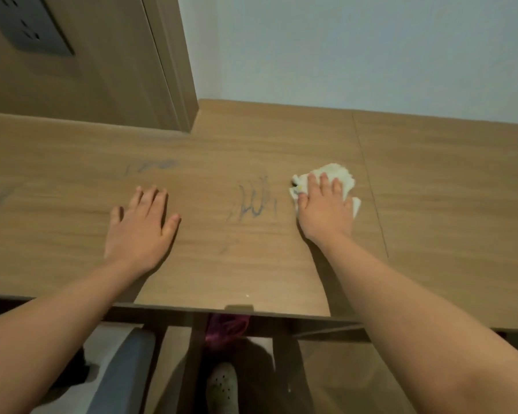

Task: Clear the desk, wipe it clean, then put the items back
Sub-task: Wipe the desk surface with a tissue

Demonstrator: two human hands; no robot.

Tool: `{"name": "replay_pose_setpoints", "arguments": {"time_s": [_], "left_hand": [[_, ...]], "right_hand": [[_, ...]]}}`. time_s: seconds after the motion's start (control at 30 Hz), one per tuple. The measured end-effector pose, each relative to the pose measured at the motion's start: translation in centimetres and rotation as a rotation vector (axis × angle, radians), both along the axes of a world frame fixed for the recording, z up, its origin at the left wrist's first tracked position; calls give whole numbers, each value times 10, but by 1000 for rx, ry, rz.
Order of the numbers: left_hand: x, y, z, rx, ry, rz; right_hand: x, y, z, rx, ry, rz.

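Pressing a cloth (pixel 340 174) onto the counter (pixel 251 264), my right hand (pixel 323 210) lies flat on it, fingers (pixel 313 183) straight. My left hand (pixel 141 228) rests palm-down, fingers spread, left of blue scribbles (pixel 251 201).

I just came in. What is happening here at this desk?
A person is wiping a wooden desk. The right hand presses a crumpled white cloth onto the top, just to the right of some blue pen scribbles. The left hand lies flat on the desk, fingers spread, and holds nothing. A fainter blue smudge shows farther back, beyond the left hand. Neither mark is wiped off yet.
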State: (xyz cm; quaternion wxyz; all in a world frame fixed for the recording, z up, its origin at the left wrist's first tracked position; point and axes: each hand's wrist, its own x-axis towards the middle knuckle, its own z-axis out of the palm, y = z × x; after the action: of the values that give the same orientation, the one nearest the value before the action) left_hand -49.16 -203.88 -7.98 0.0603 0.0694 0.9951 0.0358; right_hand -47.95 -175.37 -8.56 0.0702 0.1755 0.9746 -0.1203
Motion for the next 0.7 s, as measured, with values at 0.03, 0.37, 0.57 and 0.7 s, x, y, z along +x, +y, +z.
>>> {"name": "replay_pose_setpoints", "arguments": {"time_s": [0.03,0.37,0.57,0.7], "left_hand": [[-6,-6,-1,-9,-23,2],[-14,-13,-7,10,-61,-22],[-15,-15,-10,65,-43,-14],[-15,-16,-8,68,-54,-14]], "right_hand": [[-6,-18,2,6,-10,100],[-22,-1,2,63,11,128],[-91,-22,-2,35,16,36],[-34,-100,3,-14,32,635]]}}
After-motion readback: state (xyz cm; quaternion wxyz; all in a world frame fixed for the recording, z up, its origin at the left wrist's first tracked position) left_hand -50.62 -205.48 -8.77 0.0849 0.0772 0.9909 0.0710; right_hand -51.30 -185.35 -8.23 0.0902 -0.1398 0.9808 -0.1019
